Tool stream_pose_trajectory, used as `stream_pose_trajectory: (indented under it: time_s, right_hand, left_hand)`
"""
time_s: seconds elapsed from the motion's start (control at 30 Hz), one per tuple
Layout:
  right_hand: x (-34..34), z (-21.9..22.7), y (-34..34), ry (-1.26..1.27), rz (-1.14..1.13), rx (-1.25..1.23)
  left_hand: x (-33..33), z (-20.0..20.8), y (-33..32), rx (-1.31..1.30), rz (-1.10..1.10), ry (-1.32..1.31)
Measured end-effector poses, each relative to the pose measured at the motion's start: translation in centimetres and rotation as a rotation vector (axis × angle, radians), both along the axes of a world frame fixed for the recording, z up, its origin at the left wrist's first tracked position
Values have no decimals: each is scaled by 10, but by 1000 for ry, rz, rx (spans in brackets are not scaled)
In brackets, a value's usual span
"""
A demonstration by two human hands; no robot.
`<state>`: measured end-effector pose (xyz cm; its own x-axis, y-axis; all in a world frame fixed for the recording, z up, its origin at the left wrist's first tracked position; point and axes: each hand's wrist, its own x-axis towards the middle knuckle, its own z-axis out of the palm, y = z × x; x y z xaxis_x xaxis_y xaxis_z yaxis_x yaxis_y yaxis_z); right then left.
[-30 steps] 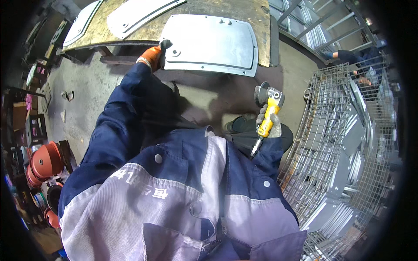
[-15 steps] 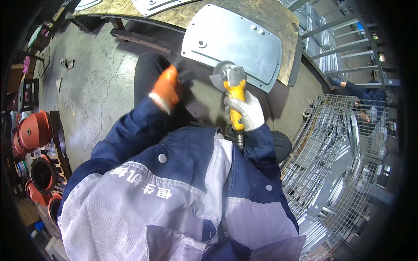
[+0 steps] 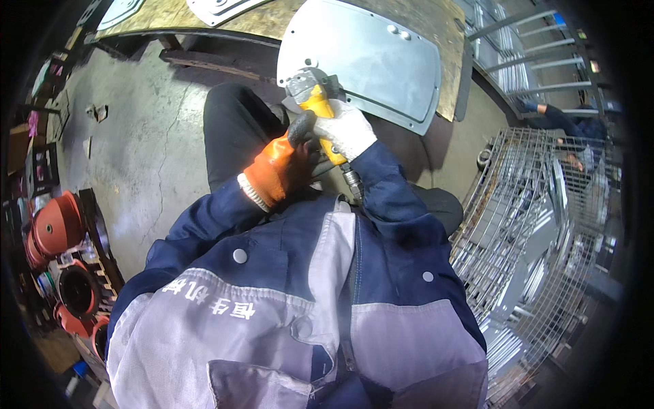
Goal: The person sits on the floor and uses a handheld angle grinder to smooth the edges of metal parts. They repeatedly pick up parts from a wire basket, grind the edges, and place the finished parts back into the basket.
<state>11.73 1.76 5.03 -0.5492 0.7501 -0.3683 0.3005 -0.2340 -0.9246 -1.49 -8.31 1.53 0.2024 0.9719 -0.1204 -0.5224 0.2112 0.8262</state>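
Observation:
My right hand (image 3: pixel 349 131), in a white glove, is wrapped round the yellow body of an air-powered angle grinder (image 3: pixel 317 103). The grinder slants up to the left, its grey head and guard over the lower left edge of a grey metal plate (image 3: pixel 361 58); whether the disc touches the plate is unclear. Below the grinder a metal hose coupling (image 3: pixel 352 183) hangs by my sleeve. My left hand (image 3: pixel 278 163), in an orange glove with dark fingertips, closes on the grinder's left side, thumb up beside the right glove. Its other fingers are partly hidden.
The plate lies on a worn wooden table (image 3: pixel 446 75). More plates (image 3: pixel 225 8) rest farther left on it. At right stands a wire cage (image 3: pixel 501 198) with metal pieces; beyond it a person's arm (image 3: pixel 562 123) shows. Red-brown round castings (image 3: pixel 58 221) sit at the left.
The grinder has swung left and tilted over the plate's edge in my right hand. My left hand has moved right and down from apart to close on the grinder.

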Motion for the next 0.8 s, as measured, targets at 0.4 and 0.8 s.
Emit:
stream_pose_trajectory:
  time_s: [0.4,0.8]
  right_hand:
    - [81,-11,-14,37,-207,-23]
    - [174,-23,-33,81,-444,1]
  left_hand:
    - [61,1,22,-557,-245,-411]
    - [127,38,39,-398,-443,-297]
